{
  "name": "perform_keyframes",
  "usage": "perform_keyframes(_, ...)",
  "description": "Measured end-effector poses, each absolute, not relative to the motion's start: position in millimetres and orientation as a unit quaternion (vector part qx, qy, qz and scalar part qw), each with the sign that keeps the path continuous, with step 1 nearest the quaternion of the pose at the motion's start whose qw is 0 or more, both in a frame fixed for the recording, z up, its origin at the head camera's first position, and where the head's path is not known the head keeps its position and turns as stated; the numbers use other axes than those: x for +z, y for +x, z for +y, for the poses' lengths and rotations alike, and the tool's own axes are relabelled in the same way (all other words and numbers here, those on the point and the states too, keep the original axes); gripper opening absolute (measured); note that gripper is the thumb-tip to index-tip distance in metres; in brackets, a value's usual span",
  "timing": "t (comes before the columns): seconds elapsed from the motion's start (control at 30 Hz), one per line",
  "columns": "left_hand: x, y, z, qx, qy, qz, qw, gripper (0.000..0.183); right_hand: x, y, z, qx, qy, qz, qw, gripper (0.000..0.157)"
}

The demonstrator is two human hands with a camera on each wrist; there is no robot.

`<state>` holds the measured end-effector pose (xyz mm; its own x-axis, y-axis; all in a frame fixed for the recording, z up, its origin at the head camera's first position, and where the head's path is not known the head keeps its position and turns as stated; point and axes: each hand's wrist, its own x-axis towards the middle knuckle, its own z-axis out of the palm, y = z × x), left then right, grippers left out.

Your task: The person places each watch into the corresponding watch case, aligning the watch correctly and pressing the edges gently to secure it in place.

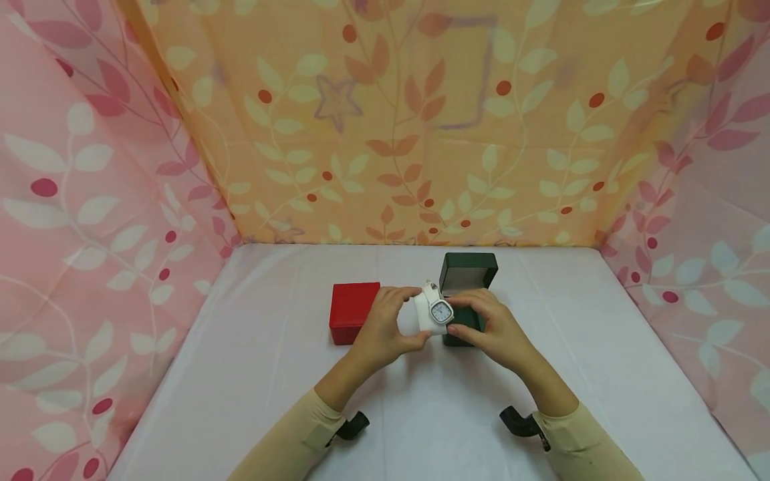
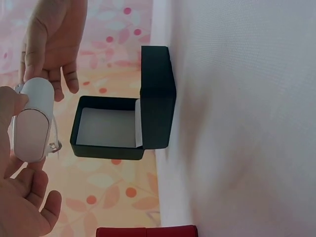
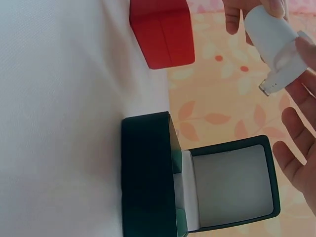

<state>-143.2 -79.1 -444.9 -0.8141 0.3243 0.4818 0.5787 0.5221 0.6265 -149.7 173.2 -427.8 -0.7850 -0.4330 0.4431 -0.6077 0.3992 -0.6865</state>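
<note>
A white-strapped watch (image 1: 441, 311) with a squarish pale dial sits around a white cushion (image 1: 423, 322), towards the cushion's right end. My left hand (image 1: 387, 325) grips the cushion's left end between thumb and fingers. From the other side my right hand (image 1: 496, 329) pinches the watch, its thumb at the strap (image 3: 282, 74) in the right wrist view. A metal buckle hangs at the strap's far side. Behind and below my right hand stands a dark green box (image 1: 469, 319), its lid (image 1: 469, 268) raised and pale inside.
To the left of the green box a closed red box (image 1: 353, 312) stands on the white tablecloth (image 1: 289, 321). Patterned cloth hangs around the table: orange at the back (image 1: 397, 120), pink on both sides.
</note>
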Motion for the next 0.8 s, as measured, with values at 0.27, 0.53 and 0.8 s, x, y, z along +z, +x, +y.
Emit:
perform_keyframes(0.27, -442.4, -142.4, -78.0, -0.437, -0.253, -0.85, 0.15, 0.072, -431.8, -152.9, 171.9, 0.404, 0.359, -0.829, 0.147, 0.057)
perform_keyframes(0.53, -439.0, -140.8, -77.3, -0.438, -0.255, -0.851, 0.136, 0.074, -433.3, -154.4, 171.0, 0.42, 0.359, -0.816, 0.169, 0.054)
perform_keyframes(0.8, -437.6, -140.2, -80.2, -0.431, -0.267, -0.853, 0.128, 0.079, -433.1, -153.8, 168.8, 0.45, 0.352, -0.803, 0.17, 0.051)
